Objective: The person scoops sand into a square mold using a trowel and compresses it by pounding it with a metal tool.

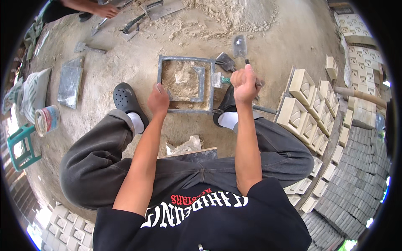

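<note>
A square grey metal mould frame (184, 59) lies on the sandy ground between my feet, with sand and a curved metal insert (198, 83) inside it. My left hand (158, 99) grips the frame's near left corner. My right hand (244, 82) is closed around the handle of a trowel (226, 62), whose dark blade points toward the frame's far right corner. A second trowel blade (239, 45) lies just beyond it.
Rows of cast patterned blocks (305, 113) stand on the right beside stacked grey pavers (360, 167). A sand heap (234, 14) lies ahead. Another person's hand (104, 10) works with tools at top left. A metal plate (69, 81), paint can (47, 119), green stool (21, 146) sit left.
</note>
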Demonstrator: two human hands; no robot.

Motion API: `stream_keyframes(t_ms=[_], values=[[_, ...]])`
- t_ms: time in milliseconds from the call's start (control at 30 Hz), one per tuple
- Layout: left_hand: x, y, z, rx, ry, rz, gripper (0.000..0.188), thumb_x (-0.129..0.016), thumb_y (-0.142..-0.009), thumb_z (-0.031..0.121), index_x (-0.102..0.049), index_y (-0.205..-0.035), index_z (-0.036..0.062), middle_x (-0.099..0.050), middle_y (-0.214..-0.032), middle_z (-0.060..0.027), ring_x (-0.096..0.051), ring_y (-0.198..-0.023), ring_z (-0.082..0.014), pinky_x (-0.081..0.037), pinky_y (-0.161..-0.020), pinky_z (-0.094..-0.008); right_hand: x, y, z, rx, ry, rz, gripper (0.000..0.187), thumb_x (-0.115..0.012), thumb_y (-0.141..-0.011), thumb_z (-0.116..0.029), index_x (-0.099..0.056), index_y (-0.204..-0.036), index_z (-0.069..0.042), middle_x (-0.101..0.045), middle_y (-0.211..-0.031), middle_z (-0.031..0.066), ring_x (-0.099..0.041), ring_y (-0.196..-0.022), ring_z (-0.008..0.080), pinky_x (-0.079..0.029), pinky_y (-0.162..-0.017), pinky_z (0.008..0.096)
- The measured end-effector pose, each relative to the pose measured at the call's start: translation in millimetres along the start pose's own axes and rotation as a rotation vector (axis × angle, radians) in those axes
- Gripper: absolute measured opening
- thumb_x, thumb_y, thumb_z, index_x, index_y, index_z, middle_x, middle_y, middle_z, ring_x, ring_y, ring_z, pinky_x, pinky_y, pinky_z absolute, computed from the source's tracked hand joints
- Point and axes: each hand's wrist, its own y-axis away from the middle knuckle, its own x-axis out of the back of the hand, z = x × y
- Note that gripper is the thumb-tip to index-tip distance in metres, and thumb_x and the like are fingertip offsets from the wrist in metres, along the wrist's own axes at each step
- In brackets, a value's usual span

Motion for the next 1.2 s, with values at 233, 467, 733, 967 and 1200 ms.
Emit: stream_keyframes(t_ms=[233,467,733,967,1200], values=[[-4,-3,3,0.029,-0.044,-0.039,0.037,-0.034,-0.101,0.038,-0.059,-0.104,0.0108,-0.067,-0.079,-0.0212,-0.063,-0.073,-0.0444,-0.047,-0.067,-0.0558,13,-7,40,-0.119,-0.014,0.03,0.053,-0.045,-0.1,-0.016,-0.026,-0.05,-0.011,-0.03,-0.043,0.0,-0.024,-0.037,0.0101,-0.021,-0.04,0.0296],[-3,4,8,0.03,-0.052,-0.016,0.038,-0.034,-0.101,0.038,-0.059,-0.104,0.0101,-0.067,-0.082,-0.0234,-0.063,-0.077,-0.0453,-0.047,-0.07,-0.0562,14,-3,46,-0.117,0.002,0.086,0.053,-0.052,-0.098,-0.016,-0.031,-0.051,-0.007,-0.031,-0.047,-0.0039,-0.024,-0.042,0.0066,-0.018,-0.042,0.0285],[-1,4,5,0.048,-0.027,-0.059,0.041,-0.033,-0.101,0.04,-0.06,-0.107,0.0101,-0.067,-0.086,-0.0244,-0.063,-0.081,-0.0463,-0.047,-0.073,-0.0562,12,-1,49,-0.162,0.025,0.125,0.052,-0.052,-0.098,-0.017,-0.032,-0.051,-0.007,-0.034,-0.047,-0.0029,-0.026,-0.041,0.0066,-0.019,-0.042,0.0287],[6,-2,16,0.092,-0.031,-0.098,0.043,-0.032,-0.1,0.042,-0.061,-0.105,0.01,-0.067,-0.086,-0.025,-0.063,-0.082,-0.0472,-0.047,-0.074,-0.0575,11,-18,50,-0.073,0.04,0.053,0.052,-0.055,-0.096,-0.02,-0.037,-0.05,-0.006,-0.039,-0.046,-0.0031,-0.032,-0.041,0.0074,-0.023,-0.042,0.0286],[8,6,8,0.125,-0.052,-0.109,0.042,-0.033,-0.1,0.041,-0.061,-0.104,0.0095,-0.067,-0.086,-0.0253,-0.063,-0.08,-0.0477,-0.047,-0.073,-0.0578,-6,-36,56,0.024,0.199,0.014,0.049,-0.056,-0.094,-0.021,-0.042,-0.051,-0.005,-0.04,-0.047,-0.0038,-0.037,-0.045,0.0058,-0.025,-0.044,0.0292]])
